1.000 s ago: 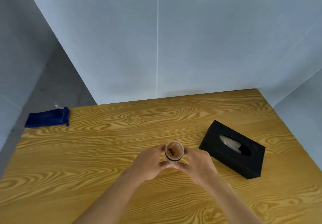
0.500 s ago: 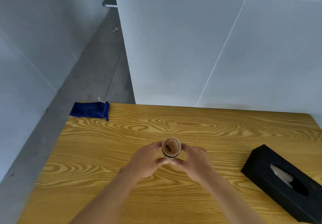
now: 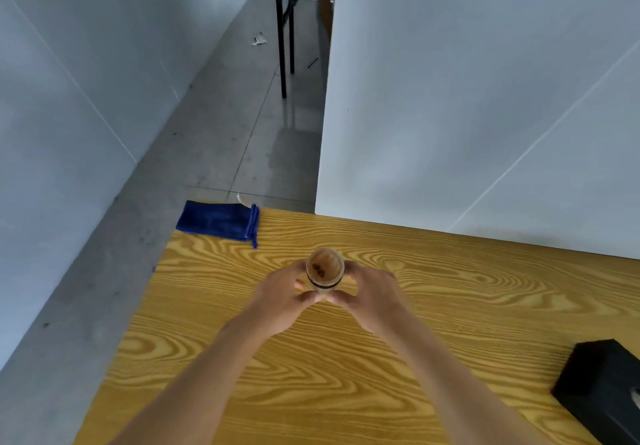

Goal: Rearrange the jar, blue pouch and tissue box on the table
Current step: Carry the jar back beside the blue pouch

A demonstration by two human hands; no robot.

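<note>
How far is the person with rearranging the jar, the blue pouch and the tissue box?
Nothing clearly looks finished. In hand: the left hand and right hand both grip the jar, upright near the middle of the table. Left: the blue pouch lies untouched at the far left corner, overhanging the edge, and the tissue box sits untouched at the right edge of view.

The table [image 3: 415, 358] is showing smooth wood grain with a soft shine. The blue pouch [image 3: 218, 224] at its far left corner is looking like velvety cloth; the tissue box [image 3: 599, 385] is looking matt black.
</note>
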